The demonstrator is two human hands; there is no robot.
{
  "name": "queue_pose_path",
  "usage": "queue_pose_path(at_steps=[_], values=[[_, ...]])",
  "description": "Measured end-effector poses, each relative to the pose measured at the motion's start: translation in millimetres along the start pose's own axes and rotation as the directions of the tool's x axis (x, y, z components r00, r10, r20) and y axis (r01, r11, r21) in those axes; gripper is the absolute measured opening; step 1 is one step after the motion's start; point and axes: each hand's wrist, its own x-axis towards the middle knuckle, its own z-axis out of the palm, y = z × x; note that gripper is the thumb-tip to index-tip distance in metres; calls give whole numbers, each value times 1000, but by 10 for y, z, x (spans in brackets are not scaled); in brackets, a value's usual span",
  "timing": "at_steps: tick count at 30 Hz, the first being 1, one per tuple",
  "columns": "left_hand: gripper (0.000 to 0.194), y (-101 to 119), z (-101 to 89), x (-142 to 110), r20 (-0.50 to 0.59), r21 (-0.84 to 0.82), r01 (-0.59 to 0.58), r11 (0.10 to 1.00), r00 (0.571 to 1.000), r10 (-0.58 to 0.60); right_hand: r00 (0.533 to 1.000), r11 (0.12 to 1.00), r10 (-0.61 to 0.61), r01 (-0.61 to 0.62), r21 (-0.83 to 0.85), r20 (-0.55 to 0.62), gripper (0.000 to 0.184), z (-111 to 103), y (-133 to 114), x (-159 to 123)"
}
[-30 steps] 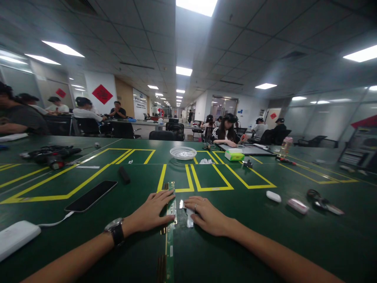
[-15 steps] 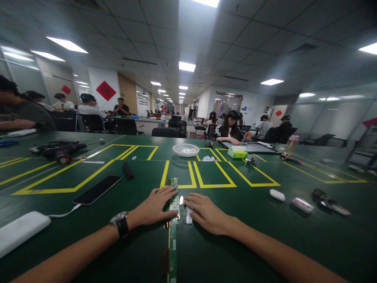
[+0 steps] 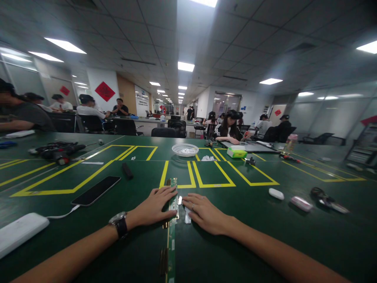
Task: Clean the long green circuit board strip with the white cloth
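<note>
A long, narrow green circuit board (image 3: 171, 241) lies on the table in front of me, running away from my body. My left hand (image 3: 154, 206), with a watch at the wrist, rests on the board's left side, fingers stretched and thumb apart, fingertips on its surface. Right of the board, my right hand (image 3: 207, 214) lies nearly flat with fingers extended. Its fingertips are by a small shiny silver piece (image 3: 180, 200) and over a crumpled white scrap (image 3: 187, 217), partly hidden. Brown connector strips (image 3: 163, 261) stick out along the board's left edge.
On the green table (image 3: 235, 251) are a white round basket (image 3: 185, 150), a phone (image 3: 96, 190) cabled to a white power bank (image 3: 22, 232), a power drill (image 3: 60, 151), a green tissue pack (image 3: 236, 152) and a white earbud case (image 3: 276, 193). A person (image 3: 228, 129) sits opposite.
Both hands stay in place on and beside the board. The whole view has shifted very slightly.
</note>
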Motion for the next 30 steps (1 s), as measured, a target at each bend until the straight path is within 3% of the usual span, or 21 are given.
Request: queue_pose_path(at_steps=[10, 17, 21, 24, 27, 30], values=[[68, -7, -55, -33, 70, -33, -76, 997, 994, 79, 986, 982, -158, 153, 115, 42, 47, -151, 25, 67], [68, -12, -35, -34, 35, -50, -94, 994, 995, 95, 985, 978, -165, 156, 137, 50, 48, -166, 26, 69], [74, 12, -54, -33, 25, -84, -65, 994, 997, 67, 967, 965, -233, 217, 145, 101, 46, -269, 56, 145], [78, 39, -73, -36, -2, -125, -70, 990, 998, 70, 966, 964, -253, 248, 91, 48, 41, -331, 50, 259], [65, 40, -62, -28, -45, -161, -49, 986, 998, 42, 966, 966, -258, 257, 26, 0, 39, -299, 32, 367], [52, 7, -17, -3, -132, -189, 19, 982, 990, -44, 946, 947, -322, 322, -7, 34, 42, -207, 67, 415]])
